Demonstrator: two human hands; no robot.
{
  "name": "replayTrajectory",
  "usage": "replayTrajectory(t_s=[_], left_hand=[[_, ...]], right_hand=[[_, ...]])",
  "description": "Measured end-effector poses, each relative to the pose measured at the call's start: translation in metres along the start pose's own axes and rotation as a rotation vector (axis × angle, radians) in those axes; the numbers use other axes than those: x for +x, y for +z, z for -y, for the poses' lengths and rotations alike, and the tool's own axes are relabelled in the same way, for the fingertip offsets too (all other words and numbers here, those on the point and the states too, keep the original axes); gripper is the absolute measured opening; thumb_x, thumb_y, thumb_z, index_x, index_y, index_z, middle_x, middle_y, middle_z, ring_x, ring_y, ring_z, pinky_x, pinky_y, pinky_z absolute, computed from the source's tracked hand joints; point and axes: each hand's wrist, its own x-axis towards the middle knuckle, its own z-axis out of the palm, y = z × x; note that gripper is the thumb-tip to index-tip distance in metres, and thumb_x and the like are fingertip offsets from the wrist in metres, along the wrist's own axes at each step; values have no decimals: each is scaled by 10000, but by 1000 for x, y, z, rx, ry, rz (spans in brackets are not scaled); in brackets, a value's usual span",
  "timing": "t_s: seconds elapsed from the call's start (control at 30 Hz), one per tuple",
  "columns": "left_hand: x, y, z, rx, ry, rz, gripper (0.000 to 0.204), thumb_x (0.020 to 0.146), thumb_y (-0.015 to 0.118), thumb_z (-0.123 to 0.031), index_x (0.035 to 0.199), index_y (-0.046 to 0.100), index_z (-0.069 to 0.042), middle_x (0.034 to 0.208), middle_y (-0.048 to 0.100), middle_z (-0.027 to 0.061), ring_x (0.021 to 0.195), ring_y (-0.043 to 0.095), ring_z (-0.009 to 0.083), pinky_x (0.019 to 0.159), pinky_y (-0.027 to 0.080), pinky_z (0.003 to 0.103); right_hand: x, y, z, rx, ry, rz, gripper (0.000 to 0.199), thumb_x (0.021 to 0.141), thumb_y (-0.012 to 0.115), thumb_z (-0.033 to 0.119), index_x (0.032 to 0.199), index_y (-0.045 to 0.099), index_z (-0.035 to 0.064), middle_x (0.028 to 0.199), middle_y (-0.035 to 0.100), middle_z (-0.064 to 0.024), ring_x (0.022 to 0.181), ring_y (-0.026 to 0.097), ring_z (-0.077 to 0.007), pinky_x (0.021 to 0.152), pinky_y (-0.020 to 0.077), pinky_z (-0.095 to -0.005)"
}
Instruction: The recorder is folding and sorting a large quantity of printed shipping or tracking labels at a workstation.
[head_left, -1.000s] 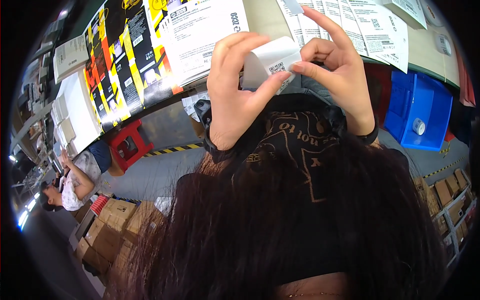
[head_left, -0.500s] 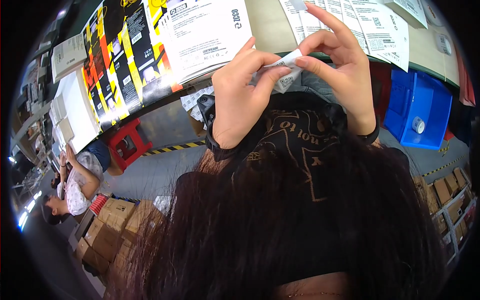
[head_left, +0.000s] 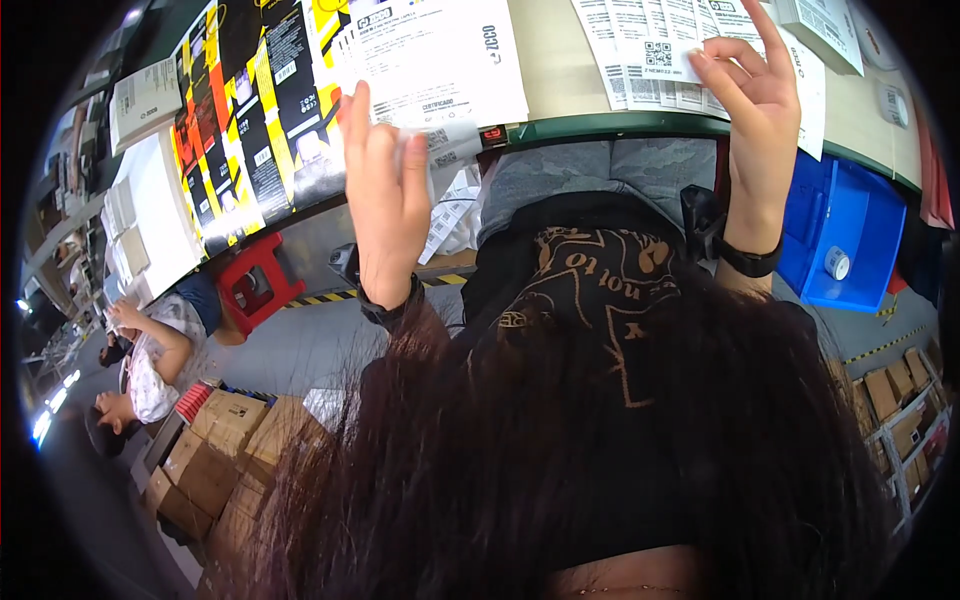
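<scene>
My left hand (head_left: 385, 200) is raised at the table's front edge, its thumb against a curled white strip of labels (head_left: 455, 145) with printed square codes. Part of that strip is hidden behind the thumb, and the fingertips are slightly blurred. Farther right, my right hand (head_left: 762, 120) pinches the edge of a small white label (head_left: 655, 62) bearing a square code. This label is over a fanned row of white printed sheets (head_left: 612, 75); whether it touches them I cannot tell. Left of the sheets, a stack of larger white printed sheets (head_left: 440, 70) lies near my left hand.
Glossy black-and-yellow printed sheets (head_left: 270, 120) cover the table's left part. A white stack (head_left: 820, 30) stands at the far right. Below the edge are a blue bin (head_left: 850, 235) and a red stool (head_left: 255, 285). Cartons (head_left: 225, 430) and another person (head_left: 160, 350) are at left.
My hands have parted. The left moved left with the label strip, while the right moved right and up, with a small label now at its fingertips over the fanned sheets.
</scene>
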Motion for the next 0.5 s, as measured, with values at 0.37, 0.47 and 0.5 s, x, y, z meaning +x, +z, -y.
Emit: replayTrajectory(t_s=[0.37, 0.47, 0.5], left_hand=[[-3, 49, -39, 175, 126, 237, 152, 846, 542, -140, 826, 503, 5, 1416, 212, 249, 1282, 138, 522, 1018, 117, 620], [-1, 54, -38, 245, 166, 255, 136, 829, 553, -127, 821, 497, -3, 1427, 242, 193, 1288, 146, 508, 1017, 107, 622], [-1, 56, -38, 278, 186, 265, 129, 821, 558, -120, 818, 494, -7, 1432, 257, 165, 1290, 149, 501, 1017, 102, 623]], right_hand=[[1, 15, 26, -1140, 372, -420, 733, 776, 603, -66, 1389, 206, 0, 774, 577, -30, 683, 557, -75, 629, 433, -160], [2, 15, 31, -1136, 383, -433, 734, 778, 599, -68, 1390, 199, 0, 776, 579, -30, 676, 557, -74, 620, 433, -158], [2, 15, 33, -1137, 389, -441, 734, 779, 597, -69, 1391, 196, 0, 778, 580, -30, 672, 557, -74, 616, 433, -156]])
